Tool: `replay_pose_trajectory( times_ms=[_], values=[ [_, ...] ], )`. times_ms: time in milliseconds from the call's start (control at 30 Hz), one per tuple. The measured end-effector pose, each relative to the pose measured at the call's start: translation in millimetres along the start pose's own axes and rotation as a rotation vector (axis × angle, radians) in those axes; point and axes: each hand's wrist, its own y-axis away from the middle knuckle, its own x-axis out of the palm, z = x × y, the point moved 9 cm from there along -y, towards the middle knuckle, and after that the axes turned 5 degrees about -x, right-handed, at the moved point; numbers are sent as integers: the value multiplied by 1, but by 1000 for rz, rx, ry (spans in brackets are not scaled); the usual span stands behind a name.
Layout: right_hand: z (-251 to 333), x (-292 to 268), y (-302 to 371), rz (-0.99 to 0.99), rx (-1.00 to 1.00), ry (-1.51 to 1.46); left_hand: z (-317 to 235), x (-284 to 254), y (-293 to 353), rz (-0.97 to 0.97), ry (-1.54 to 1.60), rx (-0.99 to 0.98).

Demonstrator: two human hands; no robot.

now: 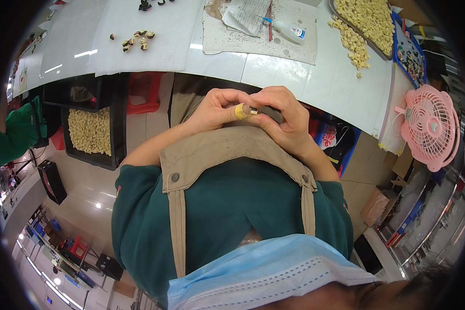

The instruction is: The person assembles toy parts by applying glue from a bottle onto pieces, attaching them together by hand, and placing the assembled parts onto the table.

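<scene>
Bending inward at the elbows, both forearms (157, 143) brought the left hand (217, 107) and right hand (288, 111) together just beyond the apron (227, 142). The right thumb (267, 123) and curled forefinger (269, 98) pinched a small dark-and-cream piece (253, 110), just beside the left thumb's yellow wrap (239, 111); whether the left fingers (235, 96) gripped it too could not be told. Beyond the grip, rightward, a white bottle (292, 31) lay on the table (222, 64).

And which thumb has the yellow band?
The thumb of the left hand: the yellow band shows near its tip. The right thumb shows bare skin, with no band.
</scene>
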Motion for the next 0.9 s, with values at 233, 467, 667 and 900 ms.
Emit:
replay_pose_trajectory(
  times_ms=[233,467,667,900],
  values=[
    [-3,-2,2,-13,-16,-78,-6,3,0,70,-97,72],
    [3,-1,6,-37,-110,-11,-14,9,1,91,-173,225],
    [-1,-8,9,-152,-79,33,-1,8,-2,92,189,65],
    [-5,0,6,-63,-52,30,0,11,-3,85,251,13]
  ],
)
